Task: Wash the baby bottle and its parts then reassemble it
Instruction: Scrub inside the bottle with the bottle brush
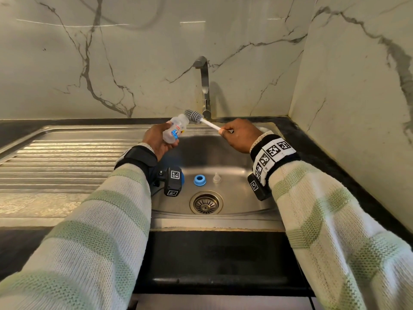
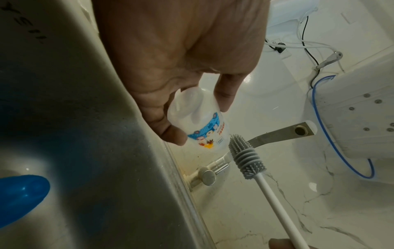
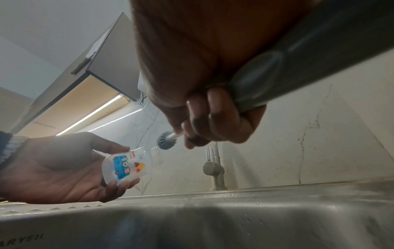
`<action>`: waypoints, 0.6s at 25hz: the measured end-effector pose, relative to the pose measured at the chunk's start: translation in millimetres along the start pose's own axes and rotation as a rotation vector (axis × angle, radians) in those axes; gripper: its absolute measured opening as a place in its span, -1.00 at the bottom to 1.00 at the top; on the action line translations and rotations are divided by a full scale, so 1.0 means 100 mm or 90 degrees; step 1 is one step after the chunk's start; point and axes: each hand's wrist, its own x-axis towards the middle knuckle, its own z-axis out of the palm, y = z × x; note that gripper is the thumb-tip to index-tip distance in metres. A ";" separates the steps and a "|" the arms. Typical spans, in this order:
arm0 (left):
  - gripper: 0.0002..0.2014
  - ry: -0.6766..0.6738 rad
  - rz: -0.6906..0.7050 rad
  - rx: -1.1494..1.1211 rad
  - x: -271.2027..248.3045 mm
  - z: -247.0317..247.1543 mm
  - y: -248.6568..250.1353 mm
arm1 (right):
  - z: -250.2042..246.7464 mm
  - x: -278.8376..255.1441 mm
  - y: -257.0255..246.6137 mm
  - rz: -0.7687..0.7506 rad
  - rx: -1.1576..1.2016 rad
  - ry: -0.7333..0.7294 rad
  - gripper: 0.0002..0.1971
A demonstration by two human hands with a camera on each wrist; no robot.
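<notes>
My left hand (image 1: 159,139) (image 3: 70,168) grips a clear baby bottle (image 1: 175,129) (image 2: 204,128) (image 3: 127,166) with a blue cartoon print, tilted with its open mouth toward the tap. My right hand (image 1: 240,135) (image 3: 204,121) pinches the white handle of a bottle brush (image 1: 206,122) (image 2: 247,158). Its grey silicone head (image 1: 193,115) (image 3: 165,140) sits just outside the bottle's mouth. A blue screw ring (image 1: 199,180) and a clear teat (image 1: 216,177) lie on the sink floor. A blue cap (image 2: 20,195) lies under my left wrist.
The steel sink (image 1: 223,157) has a drain strainer (image 1: 206,203) at the front. A steel tap (image 1: 204,86) stands behind it, with no water running. A ribbed drainboard (image 1: 67,157) lies to the left. Marble walls close the back and right.
</notes>
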 end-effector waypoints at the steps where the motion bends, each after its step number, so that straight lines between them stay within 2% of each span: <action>1: -0.72 0.003 -0.004 -0.004 0.00 0.00 0.00 | 0.00 -0.01 0.01 0.008 0.011 -0.010 -0.68; 7: -0.72 -0.008 0.016 0.018 0.01 0.00 -0.03 | 0.01 -0.01 0.00 -0.001 0.025 -0.022 -0.68; 15: -0.58 0.003 0.015 0.033 0.07 -0.03 -0.07 | 0.00 -0.03 -0.03 -0.003 0.011 -0.012 -0.68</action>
